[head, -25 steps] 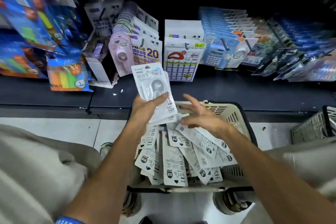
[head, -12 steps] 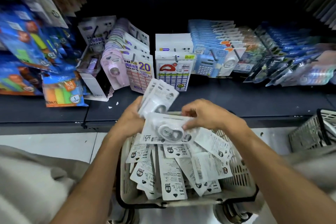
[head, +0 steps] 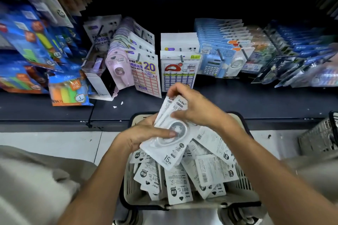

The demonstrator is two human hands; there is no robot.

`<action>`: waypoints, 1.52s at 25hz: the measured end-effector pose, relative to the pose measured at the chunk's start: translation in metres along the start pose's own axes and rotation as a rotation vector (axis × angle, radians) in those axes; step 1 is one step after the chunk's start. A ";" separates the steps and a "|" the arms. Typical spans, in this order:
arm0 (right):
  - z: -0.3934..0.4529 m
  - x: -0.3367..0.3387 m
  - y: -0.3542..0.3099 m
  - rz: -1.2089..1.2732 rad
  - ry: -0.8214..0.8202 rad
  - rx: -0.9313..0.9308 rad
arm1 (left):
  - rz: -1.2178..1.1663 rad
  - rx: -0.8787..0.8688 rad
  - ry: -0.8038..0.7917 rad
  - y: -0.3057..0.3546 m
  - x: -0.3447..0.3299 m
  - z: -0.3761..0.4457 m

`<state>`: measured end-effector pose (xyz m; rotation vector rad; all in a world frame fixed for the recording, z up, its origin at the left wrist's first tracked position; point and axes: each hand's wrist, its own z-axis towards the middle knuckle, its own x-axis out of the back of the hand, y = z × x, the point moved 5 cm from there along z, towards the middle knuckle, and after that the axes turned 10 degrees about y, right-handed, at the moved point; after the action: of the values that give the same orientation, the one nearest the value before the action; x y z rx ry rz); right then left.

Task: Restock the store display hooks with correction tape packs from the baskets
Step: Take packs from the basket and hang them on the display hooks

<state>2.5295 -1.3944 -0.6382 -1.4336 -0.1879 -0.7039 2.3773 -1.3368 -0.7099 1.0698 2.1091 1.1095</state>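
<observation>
**Correction tape packs gathered over the basket, hooks not yet reached**

Seen from the head camera: left hand gripping a small stack of correction tape packs above the basket, thumb laid flat across the clear blister of the front pack. Right hand at the stack's 12 o'clock end, fingers curled and pinching the header cards, apparently squaring them up. Both grips closed on the same stack; neither spread.

Below, at 6 o'clock from the hands, dozens more loose packs heaped at all angles in the pale slatted basket. Across the dark shelf at 12 o'clock, hung goods: sticker sheets marked "20", a pink correction tape at 11 o'clock, blue calculator cards at 1 o'clock. A second basket at 3 o'clock, contents hidden.

Likely trouble from here: glossy sleeves sliding against one another under a one-thumb hold, a pack slipping back into the heap or onto the floor; hang holes left out of line, snagging on the hook; stock pushed onto the wrong peg among look-alike white cards. Which hook awaits these packs cannot be told.
</observation>
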 end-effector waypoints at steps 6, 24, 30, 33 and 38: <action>-0.084 -0.033 0.115 -0.725 -0.188 -0.277 | -0.032 -0.141 0.608 0.024 0.058 -0.004; 0.008 -0.012 -0.061 0.584 0.429 -0.198 | 0.203 -0.494 0.708 0.188 0.146 -0.119; 0.090 -0.009 -0.176 0.669 0.417 -0.077 | -0.246 -0.494 0.586 0.177 0.137 -0.118; 0.117 -0.019 -0.200 0.599 0.421 -0.053 | -0.296 -0.572 0.710 0.185 0.159 -0.123; 0.109 -0.063 -0.195 0.709 -0.032 -0.089 | -0.390 -0.599 0.839 0.171 0.202 -0.150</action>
<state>2.4049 -1.2664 -0.4899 -1.4662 0.3232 -0.1063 2.2248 -1.1736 -0.5027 -0.1341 2.1419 2.0087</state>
